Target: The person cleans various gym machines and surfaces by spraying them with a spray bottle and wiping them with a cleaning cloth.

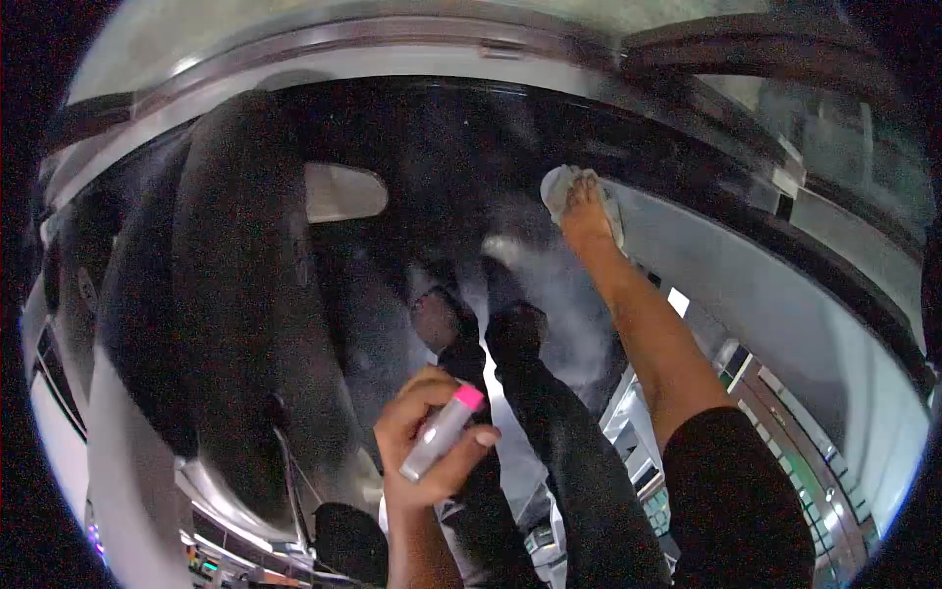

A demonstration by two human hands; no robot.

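Note:
My left hand is wrapped around a small pale bottle with a pink cap, held tilted in front of my legs. Its label, if any, cannot be read. My right arm reaches out, and my right hand presses a pale cloth to the dark, cloudy-looking surface ahead. The cloth shows around the fingers and under the wrist. Whitish smears and reflections show on that surface below and left of the cloth.
Large dark padded shapes, seat-like, stand on the left, beside a pale rounded panel. A long grey panel curves along the right. My dark-clothed legs are below.

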